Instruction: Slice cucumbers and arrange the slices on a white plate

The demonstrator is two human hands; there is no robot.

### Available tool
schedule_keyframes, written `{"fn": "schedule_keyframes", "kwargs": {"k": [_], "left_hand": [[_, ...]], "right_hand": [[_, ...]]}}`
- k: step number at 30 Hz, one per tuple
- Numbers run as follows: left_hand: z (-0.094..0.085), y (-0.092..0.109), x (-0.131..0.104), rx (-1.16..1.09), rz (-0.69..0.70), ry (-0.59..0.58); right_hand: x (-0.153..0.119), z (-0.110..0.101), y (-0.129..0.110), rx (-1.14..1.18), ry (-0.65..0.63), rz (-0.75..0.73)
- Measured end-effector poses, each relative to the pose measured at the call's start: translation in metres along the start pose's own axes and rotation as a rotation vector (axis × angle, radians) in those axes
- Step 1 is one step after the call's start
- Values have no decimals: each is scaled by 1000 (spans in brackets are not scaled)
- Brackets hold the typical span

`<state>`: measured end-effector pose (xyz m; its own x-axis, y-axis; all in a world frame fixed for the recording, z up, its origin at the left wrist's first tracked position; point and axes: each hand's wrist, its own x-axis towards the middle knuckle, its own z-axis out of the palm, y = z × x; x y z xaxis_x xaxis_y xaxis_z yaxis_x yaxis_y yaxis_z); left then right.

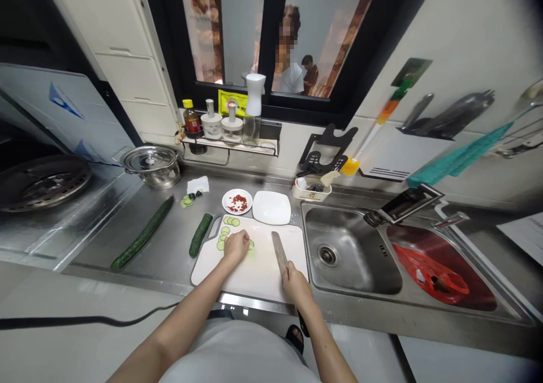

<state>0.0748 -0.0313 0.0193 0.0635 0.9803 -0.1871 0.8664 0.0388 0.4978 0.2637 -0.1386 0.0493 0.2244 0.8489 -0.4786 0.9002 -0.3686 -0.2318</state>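
My left hand point(236, 246) is over the white cutting board point(258, 278), its fingers curled in and closed at a cucumber slice point(251, 244) that partly shows beside them. The fingertips are largely hidden. More cucumber slices point(223, 233) lie just left of that hand, and a few rest near the board's top left corner. My right hand point(296, 284) is wrapped round the handle of a kitchen knife point(279, 250). The blade points away from me, over the right part of the board. A cut cucumber point(201, 235) lies left of the board, touching or close to its edge.
Behind the board stand a plate of chopped red pieces point(238, 202) and a white plate point(271, 207). A whole cucumber point(143, 233) and a steel pot point(151, 165) are left. The sink point(352, 250) with its faucet point(403, 205) is right; a red bag point(432, 275) fills its second basin.
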Motion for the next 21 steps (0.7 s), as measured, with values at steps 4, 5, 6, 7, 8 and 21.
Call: {"fn": "schedule_keyframes", "kwargs": {"k": [4,5,6,7,8,21], "left_hand": [[2,-4,-11,-104,-14,-2],[2,-6,-14,-136,-21,-8],[2,-8,-16,-166,-27,-12],[2,-10,-19,-192,-30,-13],[1,-13,-21,-214,-31,-10],[-31,-64,-30,-120,-152,74]], "right_hand": [[-1,-2,-2,-10,-9,1],[0,-2,-2,-12,-10,-2],[0,-2,-2,-13,-10,-8],[1,-3,-2,-12,-11,-12],[1,-3,-2,-12,-13,-16],[-1,-8,-8,-37,-38,5]]}}
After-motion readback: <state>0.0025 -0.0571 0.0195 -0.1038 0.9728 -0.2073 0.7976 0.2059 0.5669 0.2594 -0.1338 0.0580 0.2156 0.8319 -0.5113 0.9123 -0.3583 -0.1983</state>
